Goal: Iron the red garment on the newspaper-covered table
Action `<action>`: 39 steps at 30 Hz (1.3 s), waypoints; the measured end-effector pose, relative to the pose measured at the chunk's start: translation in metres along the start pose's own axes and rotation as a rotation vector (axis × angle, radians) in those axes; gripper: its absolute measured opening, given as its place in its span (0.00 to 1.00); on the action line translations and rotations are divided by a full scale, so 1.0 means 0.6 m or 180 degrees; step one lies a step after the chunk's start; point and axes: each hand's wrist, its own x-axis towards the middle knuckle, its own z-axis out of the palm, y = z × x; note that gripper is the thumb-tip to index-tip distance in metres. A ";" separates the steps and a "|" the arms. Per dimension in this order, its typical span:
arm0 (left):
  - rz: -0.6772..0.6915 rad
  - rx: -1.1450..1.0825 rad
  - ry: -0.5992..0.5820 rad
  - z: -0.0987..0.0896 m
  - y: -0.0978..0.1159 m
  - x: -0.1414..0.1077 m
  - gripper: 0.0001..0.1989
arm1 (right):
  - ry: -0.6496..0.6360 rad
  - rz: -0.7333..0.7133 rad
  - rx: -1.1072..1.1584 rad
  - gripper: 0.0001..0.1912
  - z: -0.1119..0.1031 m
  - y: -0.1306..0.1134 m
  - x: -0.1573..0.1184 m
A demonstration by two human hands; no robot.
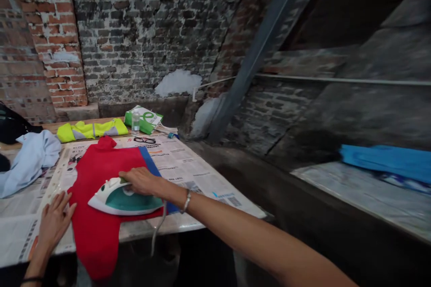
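My right hand (141, 180) grips the handle of a white and teal steam iron (123, 199), which rests flat on a red cloth garment (97, 242). The iron's pale cord (158, 228) hangs down past the table's front edge. My left hand (55, 222) lies flat on the garment's left edge, fingers spread and holding nothing. Under the garment are spread newspaper sheets (198, 179), and a blue fabric strip (150, 163) shows along its right side. The iron hides the garment's middle.
A folded yellow hi-vis vest (90, 130), black glasses (144, 140), a small plastic bottle (135, 122) and a green-and-white bag (144, 116) lie at the table's back. A pale blue shirt (30, 166) lies left. Brick walls surround the table.
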 end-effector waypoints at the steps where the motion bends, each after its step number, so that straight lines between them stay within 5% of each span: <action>1: -0.0001 0.0017 0.0011 0.000 0.002 -0.002 0.26 | -0.0056 0.0143 0.0020 0.18 0.001 0.015 -0.012; 7: -0.0030 0.0033 -0.0048 -0.005 0.015 -0.008 0.25 | 0.0090 0.1559 -0.0175 0.21 0.021 0.119 -0.045; 13: -0.0028 0.0113 -0.0018 -0.004 0.013 -0.010 0.25 | 0.0500 0.2098 -0.0064 0.20 0.015 0.180 0.037; 20: -0.0040 0.0149 -0.0020 -0.010 0.016 -0.012 0.25 | 0.0616 0.2008 0.0026 0.21 -0.014 0.183 0.115; 33: -0.0080 -0.0063 -0.0108 -0.015 0.030 -0.018 0.25 | 0.0232 0.2003 -0.0195 0.18 0.062 0.128 -0.073; 39: -0.0113 -0.0045 -0.0098 -0.016 0.036 -0.020 0.24 | 0.0361 0.2174 -0.0157 0.18 0.061 0.135 -0.036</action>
